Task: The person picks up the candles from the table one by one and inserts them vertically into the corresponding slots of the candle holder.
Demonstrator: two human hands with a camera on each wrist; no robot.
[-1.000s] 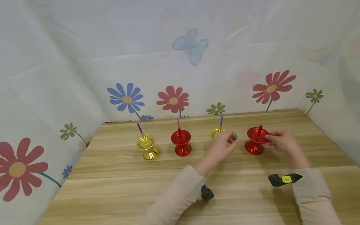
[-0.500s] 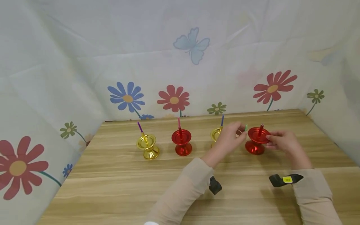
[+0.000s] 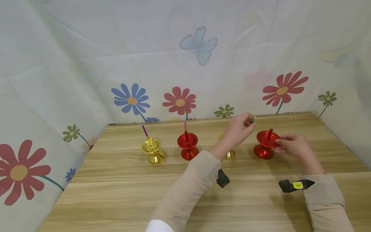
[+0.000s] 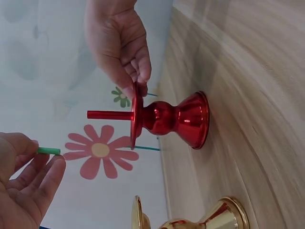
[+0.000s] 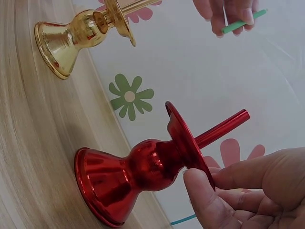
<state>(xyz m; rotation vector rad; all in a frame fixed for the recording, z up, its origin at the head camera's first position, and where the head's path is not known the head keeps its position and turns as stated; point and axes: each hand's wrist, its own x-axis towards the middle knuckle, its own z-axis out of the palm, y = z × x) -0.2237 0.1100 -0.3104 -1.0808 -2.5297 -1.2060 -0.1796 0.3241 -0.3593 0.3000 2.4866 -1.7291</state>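
My left hand (image 3: pixel 238 129) pinches a short green candle (image 5: pixel 244 21) between thumb and fingers, raised up and to the left of the right-hand red candle holder (image 5: pixel 151 164). That holder stands on its flared base, and its upright tube (image 4: pixel 110 115) has no candle in it. With thumb and fingers, my right hand (image 3: pixel 294 146) pinches the rim of the holder's dish from the right. A gold candle holder (image 3: pixel 230 154) stands behind my left hand and forearm, partly hidden by them in the head view.
Farther left stand a red holder (image 3: pixel 189 151) with a pink candle (image 3: pixel 185 126) and a gold holder (image 3: pixel 156 157) with a purple candle (image 3: pixel 145 130). The wood-grain table (image 3: pixel 121 190) ends at a flower-printed cloth (image 3: pixel 156 74) behind and at the sides.
My left hand has moved right and up with the green candle, now hiding most of the blue candle in the gold holder. My right hand has stayed on the red holder's rim.
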